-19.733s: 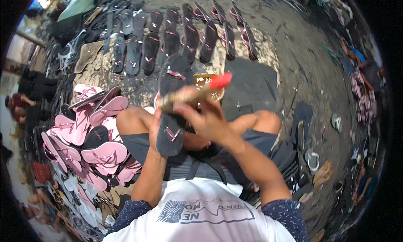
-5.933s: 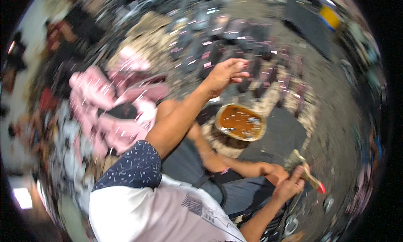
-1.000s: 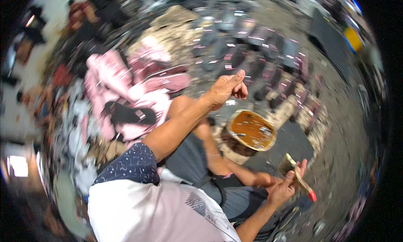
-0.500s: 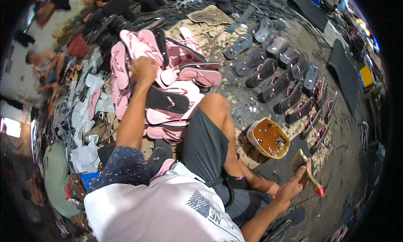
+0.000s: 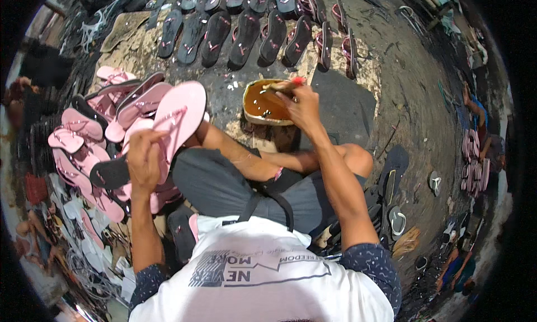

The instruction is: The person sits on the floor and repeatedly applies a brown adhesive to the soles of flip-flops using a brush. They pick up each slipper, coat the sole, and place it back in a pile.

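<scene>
My left hand (image 5: 143,161) grips a pink flip-flop (image 5: 190,101), raised sole-side up or down I cannot tell, with a pink strap across it. It is above a heap of pink and black flip-flops (image 5: 78,123) at the left. In my right hand (image 5: 305,110) is a brush (image 5: 284,85) with a red-tipped handle, held over a pale tub (image 5: 267,121) of amber-brown liquid. My fingers and the tub's far rim partly hide the bristles, so how deep they reach is unclear.
Dark flip-flops with pink straps (image 5: 244,39) stand in rows on the floor beyond the tub. A dark mat (image 5: 344,107) lies right of it. White scraps (image 5: 95,260) are strewn at the lower left. Striped sandals (image 5: 474,174) and another person (image 5: 492,148) are far right.
My view has swung right. My left hand now holds up a pink flip-flop from the heap. My right hand has brought the brush from beside the tub to over it.
</scene>
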The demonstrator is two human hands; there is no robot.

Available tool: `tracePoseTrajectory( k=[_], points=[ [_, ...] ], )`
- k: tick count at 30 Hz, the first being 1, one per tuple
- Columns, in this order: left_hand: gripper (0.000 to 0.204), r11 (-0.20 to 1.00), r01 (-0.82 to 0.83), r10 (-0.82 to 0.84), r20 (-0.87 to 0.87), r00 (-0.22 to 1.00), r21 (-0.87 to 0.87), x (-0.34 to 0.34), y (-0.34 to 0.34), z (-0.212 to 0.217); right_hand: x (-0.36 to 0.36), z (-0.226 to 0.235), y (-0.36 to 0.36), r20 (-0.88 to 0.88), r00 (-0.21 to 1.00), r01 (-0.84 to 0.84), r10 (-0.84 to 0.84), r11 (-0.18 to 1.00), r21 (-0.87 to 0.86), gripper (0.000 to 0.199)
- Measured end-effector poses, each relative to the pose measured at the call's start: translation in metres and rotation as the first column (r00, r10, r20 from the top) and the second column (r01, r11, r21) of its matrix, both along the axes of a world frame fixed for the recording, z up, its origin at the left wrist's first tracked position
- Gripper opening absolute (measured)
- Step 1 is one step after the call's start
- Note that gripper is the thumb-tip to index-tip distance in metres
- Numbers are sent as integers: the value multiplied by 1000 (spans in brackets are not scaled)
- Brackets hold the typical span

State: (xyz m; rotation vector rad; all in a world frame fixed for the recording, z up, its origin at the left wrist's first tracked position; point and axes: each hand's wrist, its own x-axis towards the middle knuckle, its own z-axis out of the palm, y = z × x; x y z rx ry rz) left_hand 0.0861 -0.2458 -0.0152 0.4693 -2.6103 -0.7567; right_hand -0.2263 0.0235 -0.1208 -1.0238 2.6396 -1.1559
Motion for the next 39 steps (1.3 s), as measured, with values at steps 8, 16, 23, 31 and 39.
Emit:
tracePoseTrajectory(
  k=[8,16,23,31,39],
  points=[
    [56,966,-52,69,-61,996,254,-10,0,-18,-25,43,122,-194,968,190,-158,968,162,20],
    [59,-273,364,155,-333,930,891,-112,117,-12,47,145,-29,399,915,212,61,768,-604,27],
    [56,-701,379,142,-402,905,605,-126,117,-19,108,107,-20,242,907,14,345,549,-836,22],
    [52,-477,462,126,-463,878,747,-101,128,-21,42,160,-3,352,928,167,119,713,-681,29],
    [52,-543,444,171,-423,890,713,-104,132,-13,7,165,-11,-356,932,-247,61,826,-506,19]
  ],
)
